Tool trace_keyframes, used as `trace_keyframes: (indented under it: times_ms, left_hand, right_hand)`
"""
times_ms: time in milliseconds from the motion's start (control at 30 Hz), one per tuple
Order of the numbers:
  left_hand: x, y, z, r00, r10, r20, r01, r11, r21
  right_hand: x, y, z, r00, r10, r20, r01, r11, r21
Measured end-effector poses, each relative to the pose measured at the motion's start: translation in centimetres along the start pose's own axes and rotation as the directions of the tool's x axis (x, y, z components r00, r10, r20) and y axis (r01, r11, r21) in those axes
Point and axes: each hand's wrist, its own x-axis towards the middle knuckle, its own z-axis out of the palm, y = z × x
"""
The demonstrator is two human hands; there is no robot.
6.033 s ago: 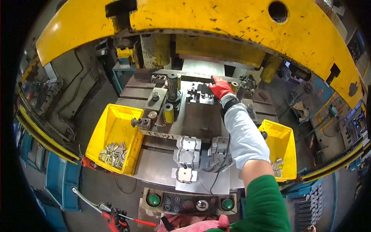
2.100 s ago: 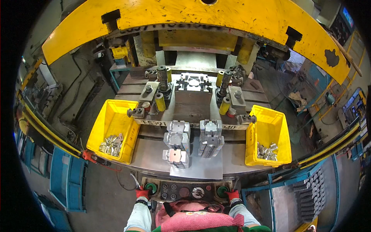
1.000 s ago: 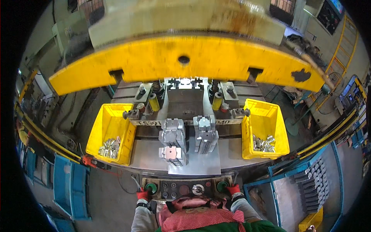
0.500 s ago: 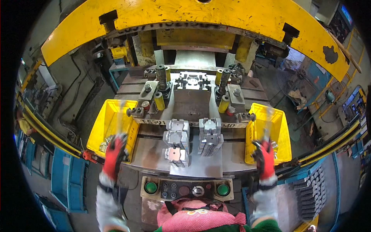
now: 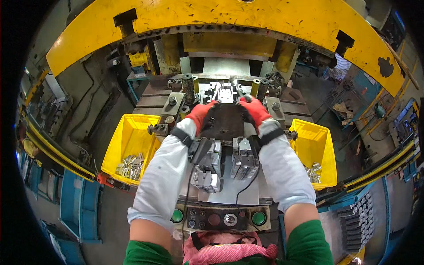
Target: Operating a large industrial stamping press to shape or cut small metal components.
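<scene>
Both hands, in red gloves with dark palms and fingertips, reach over the press bed. My left hand (image 5: 202,115) is closed at the near left side of the bright metal die (image 5: 226,94). Across from it, my right hand (image 5: 255,110) is closed at the die's near right side. Slender shapes run from the fingertips toward the die; what exactly the fingers hold is too small to tell. Below the hands stand a left stack of grey metal parts (image 5: 206,179) and a right stack of metal parts (image 5: 245,165). Black straps ring both wrists, with cables hanging near them.
A yellow bin (image 5: 126,145) at left and a yellow bin (image 5: 316,148) at right hold small metal pieces. Guide posts (image 5: 188,88) flank the die. A yellow press beam (image 5: 212,15) spans overhead. A control panel with green buttons (image 5: 258,218) sits in front.
Both hands have left the yellow bins, where each held a slender blurred thing, and moved inward and forward to the die. The forearms now stretch over the bed beside the stacks.
</scene>
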Motion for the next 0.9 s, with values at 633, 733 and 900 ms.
trace_keyframes:
  times_ms: [633, 733, 900]
  left_hand:
    - [-30.5, -13.7, -17.1, 0.574, -0.078, -0.815, 0.354, 0.921, 0.161]
    - [-30.2, -13.6, -16.9, 0.587, -0.223, -0.778, 0.375, 0.927, 0.017]
    - [-30.1, -13.2, -13.4, 0.786, 0.104, -0.609, -0.109, 0.994, 0.029]
  right_hand:
    - [-36.0, 10.8, -14.0, 0.787, 0.149, -0.599, -0.283, 0.950, -0.135]
    - [-34.2, 7.0, -10.7, 0.890, 0.129, -0.438, -0.186, 0.978, -0.090]
    - [-27.7, 2.4, -4.2, 0.987, 0.158, 0.043, -0.161, 0.984, 0.073]
